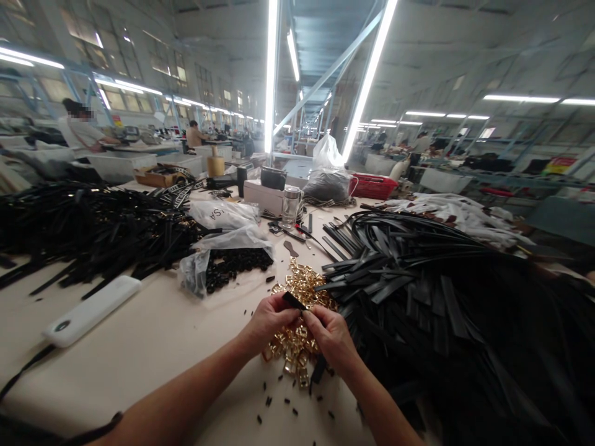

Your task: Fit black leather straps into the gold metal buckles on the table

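Note:
My left hand (pixel 267 322) and my right hand (pixel 331 337) meet over a heap of gold metal buckles (pixel 302 291) on the table. Both pinch a short black strap (pixel 294 301), whose end sticks up between the fingers. The strap seems to run down under my right hand to the table (pixel 318 370). Whether a buckle is on the strap is hidden by the fingers. Small black loose pieces (pixel 279 402) lie scattered on the table just in front of my hands.
A big pile of black straps (pixel 441 291) fills the right side. Another black pile (pixel 93 229) lies at the left. A plastic bag of black small parts (pixel 232 263), a white flat device (pixel 90 310), a glass jar (pixel 290 207), boxes and a red basket (pixel 374 186) stand behind. People work at far benches.

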A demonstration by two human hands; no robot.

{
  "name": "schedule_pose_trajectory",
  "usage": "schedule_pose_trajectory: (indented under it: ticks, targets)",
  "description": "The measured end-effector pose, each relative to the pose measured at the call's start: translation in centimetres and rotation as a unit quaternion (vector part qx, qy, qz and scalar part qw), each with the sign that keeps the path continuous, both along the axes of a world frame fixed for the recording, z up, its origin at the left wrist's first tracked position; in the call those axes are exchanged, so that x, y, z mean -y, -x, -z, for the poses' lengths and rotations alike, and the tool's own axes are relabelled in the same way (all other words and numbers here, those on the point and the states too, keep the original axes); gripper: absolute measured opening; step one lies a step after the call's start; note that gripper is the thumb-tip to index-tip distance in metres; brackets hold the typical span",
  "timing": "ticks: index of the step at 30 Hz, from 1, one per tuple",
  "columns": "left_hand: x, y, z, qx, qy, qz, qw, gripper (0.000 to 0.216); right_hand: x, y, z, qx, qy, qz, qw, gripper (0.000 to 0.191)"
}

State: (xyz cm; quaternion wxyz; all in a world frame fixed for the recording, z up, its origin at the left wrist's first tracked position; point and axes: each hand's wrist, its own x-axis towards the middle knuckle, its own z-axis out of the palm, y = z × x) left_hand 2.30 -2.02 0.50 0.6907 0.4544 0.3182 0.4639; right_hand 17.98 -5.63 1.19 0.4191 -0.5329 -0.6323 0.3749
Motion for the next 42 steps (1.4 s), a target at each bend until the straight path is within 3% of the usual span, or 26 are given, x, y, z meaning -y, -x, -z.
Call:
schedule_pose_trajectory:
  ticks: [12, 18, 27, 31, 35, 39, 42]
  targets:
    - [0.2, -0.1, 0.4, -0.009, 0.036, -0.007, 0.999, 0.028, 0.4, -0.1, -1.1, 0.058, -0.043, -0.036, 0.997, 0.03]
    - [0.2, -0.5, 0.1, -0.001, -0.005, -0.015, 1.0, 0.034, 0.1, -0.1, -0.6, 0.106, -0.066, 0.007, 0.992, 0.033]
    - [0.8, -0.4, -0.1, -0.082, -0.09, -0.026, 0.992, 0.022, -0.2, -0.2, -0.2, 0.148, -0.076, 0.065, 0.984, 0.035]
    - [0.7, 0.0, -0.8, -0.068, -0.052, -0.003, 0.996, 0.031, -0.2, -0.5, -0.7, 0.113, -0.069, 0.045, 0.99, 0.036]
    - [0.4, 0.4, -1.0, -0.056, 0.006, 0.066, 0.996, 0.039, -0.1, -0.7, -1.3, 0.063, -0.037, -0.032, 0.997, 0.03]
    - [0.2, 1.0, -1.0, -0.059, 0.025, 0.141, 0.988, 0.04, 0.3, -0.8, -1.6, 0.069, -0.029, -0.07, 0.995, 0.026]
    - [0.0, 1.3, -0.9, -0.048, 0.031, 0.148, 0.987, 0.036, 0.4, -1.1, -1.7, 0.079, -0.031, -0.093, 0.992, 0.03]
